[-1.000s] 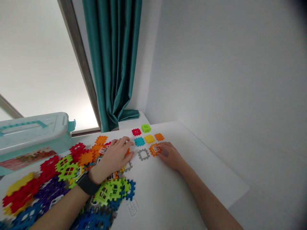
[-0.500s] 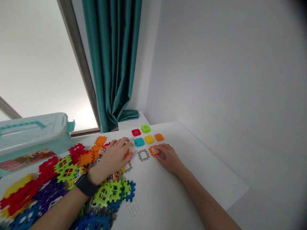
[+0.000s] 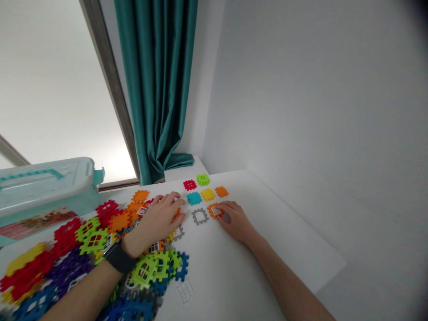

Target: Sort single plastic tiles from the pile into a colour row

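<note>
My left hand (image 3: 159,219) lies flat, fingers stretched out, on the far edge of a heap of coloured interlocking square tiles (image 3: 90,249); a dark watch is on that wrist. My right hand (image 3: 236,219) rests on the white table (image 3: 294,249), its fingertips on an orange tile with a white window insert (image 3: 214,209). A grey window tile (image 3: 199,216) lies between the hands. Beyond them sit small teal (image 3: 194,198), yellow (image 3: 207,194), orange (image 3: 221,191), red (image 3: 190,184) and green (image 3: 203,179) tiles in two rows.
A pale teal plastic storage box with lid (image 3: 43,185) stands at the left behind the heap. A loose white window insert (image 3: 185,292) lies near the front. A teal curtain (image 3: 157,89) hangs at the back; a white wall (image 3: 317,111) runs along the right.
Almost nothing: my right hand and the orange window tile under its fingertips have shifted very slightly. My left hand stays on the heap.
</note>
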`<state>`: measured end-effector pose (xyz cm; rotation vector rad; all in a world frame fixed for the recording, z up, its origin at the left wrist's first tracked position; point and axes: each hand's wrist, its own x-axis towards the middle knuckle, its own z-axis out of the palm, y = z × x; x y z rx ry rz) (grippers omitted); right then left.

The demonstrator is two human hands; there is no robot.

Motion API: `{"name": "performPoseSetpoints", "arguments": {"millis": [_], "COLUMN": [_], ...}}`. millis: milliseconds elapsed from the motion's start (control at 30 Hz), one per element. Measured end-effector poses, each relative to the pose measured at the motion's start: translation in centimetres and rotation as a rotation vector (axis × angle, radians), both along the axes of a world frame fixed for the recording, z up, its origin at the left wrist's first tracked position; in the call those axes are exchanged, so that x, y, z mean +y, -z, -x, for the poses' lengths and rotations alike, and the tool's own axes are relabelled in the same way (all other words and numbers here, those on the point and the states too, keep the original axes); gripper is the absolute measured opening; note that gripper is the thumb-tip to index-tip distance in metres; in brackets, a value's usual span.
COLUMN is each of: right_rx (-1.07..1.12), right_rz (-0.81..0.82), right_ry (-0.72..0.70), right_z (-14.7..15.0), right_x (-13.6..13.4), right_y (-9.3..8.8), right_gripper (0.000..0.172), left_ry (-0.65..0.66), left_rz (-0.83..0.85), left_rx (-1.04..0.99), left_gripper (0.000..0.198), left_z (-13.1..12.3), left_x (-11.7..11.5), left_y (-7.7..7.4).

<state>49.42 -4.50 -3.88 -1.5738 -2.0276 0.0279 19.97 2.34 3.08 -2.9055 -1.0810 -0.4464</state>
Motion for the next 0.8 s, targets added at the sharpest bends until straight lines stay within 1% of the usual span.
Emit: {"name": "performPoseSetpoints", "arguments": {"millis": [133, 233, 333, 433, 533, 600, 667, 800], "right_rx": [0.014, 0.059, 0.101, 0.101, 0.080, 0.064, 0.047, 0.012], "right_rz": [0.014, -0.006, -0.055, -0.101, -0.143, -0.159, -0.160, -0.128], "right_ry": [0.000, 0.018, 0.038, 0.009, -0.052, -0.107, -0.172, -0.321], "right_z": [0.0, -0.1, -0.1, 0.6, 2.3, 4.0, 6.0, 10.0], "right_x": [0.0, 0.0, 0.1, 0.2, 0.4, 0.6, 1.0, 2.2], "right_y": [0.1, 0.4, 0.5, 0.2, -0.5, -1.1, -1.9, -3.8], "right_gripper": [0.031, 0.033, 0.032, 0.027, 0.023, 0.022, 0.023, 0.024], "left_ry": [0.001, 0.006, 0.021, -0.025, -0.056, -0.060, -0.071, -0.110], "left_rz": [0.004, 0.018, 0.092, 0.184, 0.230, 0.236, 0.235, 0.238], "left_rx": [0.001, 0.011, 0.066, 0.114, 0.130, 0.120, 0.123, 0.156], "left_gripper": [0.027, 0.028, 0.031, 0.036, 0.036, 0.038, 0.039, 0.039], "left_z": [-0.2, 0.0, 1.3, 3.8, 6.5, 7.8, 8.6, 9.4], "left_x": [-0.1, 0.0, 1.0, 2.5, 3.8, 4.2, 4.4, 4.7], "left_y": [0.1, -0.2, -1.3, -2.8, -3.9, -4.3, -4.4, -4.2]}}
